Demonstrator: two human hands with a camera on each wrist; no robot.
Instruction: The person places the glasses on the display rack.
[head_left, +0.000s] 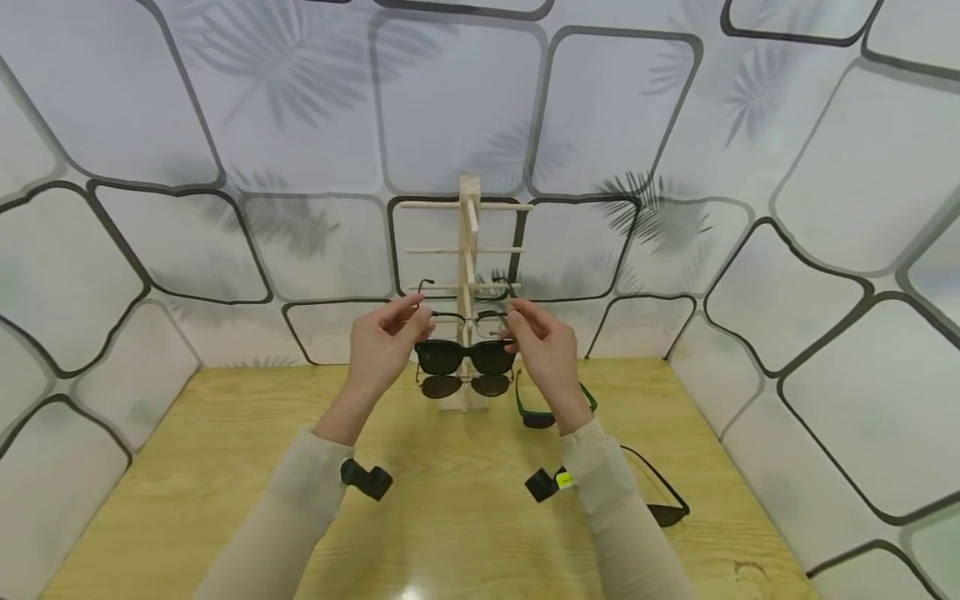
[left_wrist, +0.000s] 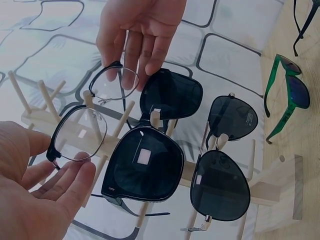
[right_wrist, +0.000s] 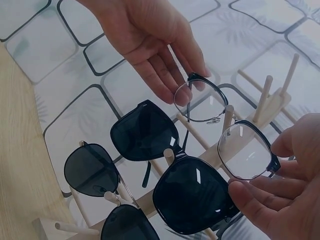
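A pair of clear half-rim eyeglasses (head_left: pixel 448 315) with dark brows spans the wooden display rack (head_left: pixel 469 233), close to its central post. My left hand (head_left: pixel 384 343) pinches one outer end of the frame between thumb and fingers. At the opposite end, my right hand (head_left: pixel 549 348) holds the frame the same way, as the right wrist view shows. Directly below hang black sunglasses (left_wrist: pixel 147 162), and under them thin-framed aviator sunglasses (left_wrist: pixel 220 185), both on the rack's pegs. The tips of the eyeglasses' arms rise behind the hands in the head view.
Bare upper pegs (head_left: pixel 427 250) stick out from both sides of the post. Green-framed sunglasses (head_left: pixel 536 417) lie on the wooden table (head_left: pixel 450 533) right of the rack. Another dark pair (head_left: pixel 666 513) lies nearer, partly behind my right sleeve. Patterned panels (head_left: pixel 457 100) stand behind and at both sides.
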